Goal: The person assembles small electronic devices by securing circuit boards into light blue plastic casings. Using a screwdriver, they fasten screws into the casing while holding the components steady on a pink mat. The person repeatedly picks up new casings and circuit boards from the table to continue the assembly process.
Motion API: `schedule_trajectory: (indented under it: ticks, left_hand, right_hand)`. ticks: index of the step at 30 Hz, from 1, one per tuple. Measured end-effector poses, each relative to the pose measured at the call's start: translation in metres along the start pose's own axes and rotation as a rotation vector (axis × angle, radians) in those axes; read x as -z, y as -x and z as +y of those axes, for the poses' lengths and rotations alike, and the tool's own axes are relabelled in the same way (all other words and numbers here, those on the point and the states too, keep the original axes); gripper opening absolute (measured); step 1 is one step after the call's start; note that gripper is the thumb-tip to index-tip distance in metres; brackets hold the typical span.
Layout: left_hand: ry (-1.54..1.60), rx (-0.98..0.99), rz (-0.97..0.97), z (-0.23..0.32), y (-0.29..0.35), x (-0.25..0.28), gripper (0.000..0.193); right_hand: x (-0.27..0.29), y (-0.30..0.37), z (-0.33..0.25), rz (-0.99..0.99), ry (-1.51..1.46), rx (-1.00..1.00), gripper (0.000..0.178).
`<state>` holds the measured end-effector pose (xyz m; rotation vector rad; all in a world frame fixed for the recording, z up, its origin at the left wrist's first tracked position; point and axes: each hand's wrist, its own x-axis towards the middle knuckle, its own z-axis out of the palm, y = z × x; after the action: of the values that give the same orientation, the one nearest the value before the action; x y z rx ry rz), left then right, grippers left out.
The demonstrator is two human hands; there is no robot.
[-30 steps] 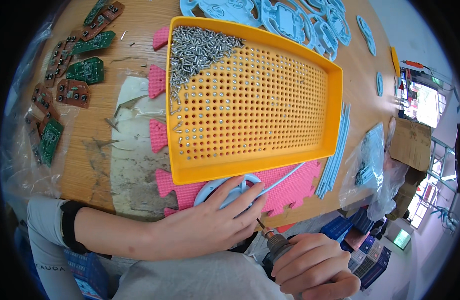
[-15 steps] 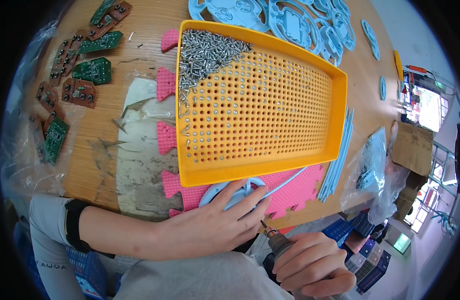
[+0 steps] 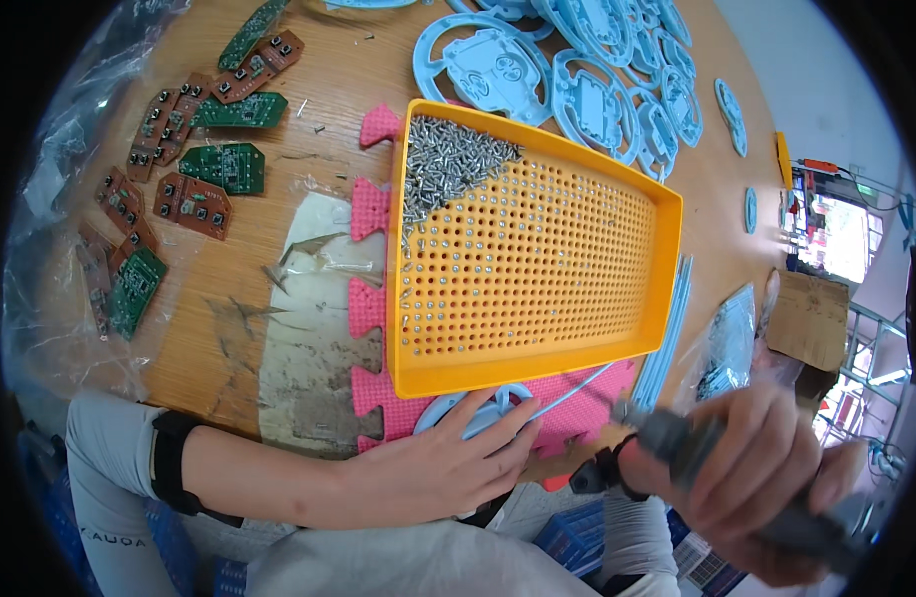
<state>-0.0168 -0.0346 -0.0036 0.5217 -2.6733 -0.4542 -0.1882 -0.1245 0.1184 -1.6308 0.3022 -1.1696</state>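
My left hand (image 3: 443, 470) lies over a light-blue plastic shell (image 3: 438, 409) with a rounded rim, its fingers curled across it and partly hiding it. The shell rests on a pink foam mat (image 3: 577, 406), and a thin light-blue rod (image 3: 569, 392) slants away to its right. Off to the right, my right hand (image 3: 761, 463) is wrapped around a dark electric screwdriver (image 3: 679, 444). Its bit points left, apart from the shell, and motion blurs it. Just beyond my left hand stands a yellow perforated tray (image 3: 528, 375), with loose silver screws (image 3: 453, 159) heaped in its far left corner.
Green circuit boards (image 3: 224, 167) and brown circuit boards (image 3: 191, 204) lie at the left. Several light-blue shells (image 3: 488, 75) crowd the far side. Right of the tray are light-blue rods (image 3: 670, 323), a plastic bag (image 3: 729, 343) and a cardboard box (image 3: 811, 316).
My right hand has carried the screwdriver right and slightly up, away from my left fingers. My left hand stays on the shell. The whole view has shifted, so the table appears lower.
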Motion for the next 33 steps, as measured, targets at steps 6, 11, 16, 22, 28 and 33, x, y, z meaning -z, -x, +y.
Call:
schedule_trajectory:
  ticks: [6,11,16,22,28,33]
  left_hand:
    - [-0.014,0.023,-0.014,0.002,0.001,0.001,0.046]
    - [-0.027,0.027,0.013,0.002,0.002,-0.001,0.045]
    - [-0.015,0.034,0.003,0.001,0.003,0.000,0.045]
    - [-0.017,0.025,-0.004,0.000,0.000,-0.001,0.045]
    - [-0.016,0.047,0.018,0.004,0.004,0.000,0.045]
    - [-0.001,0.042,0.025,0.003,0.003,-0.004,0.045]
  right_hand:
    - [0.010,-0.032,0.052,-0.221,0.137,-0.031,0.068]
    - [0.016,-0.039,0.076,-0.288,0.140,0.016,0.073]
    - [0.012,-0.035,0.084,-0.265,0.149,0.012,0.069]
    - [0.008,-0.030,0.083,-0.226,0.168,0.001,0.063]
    - [0.001,-0.032,0.076,-0.160,0.137,0.013,0.057]
    - [-0.012,-0.025,0.038,0.016,0.021,0.097,0.052]
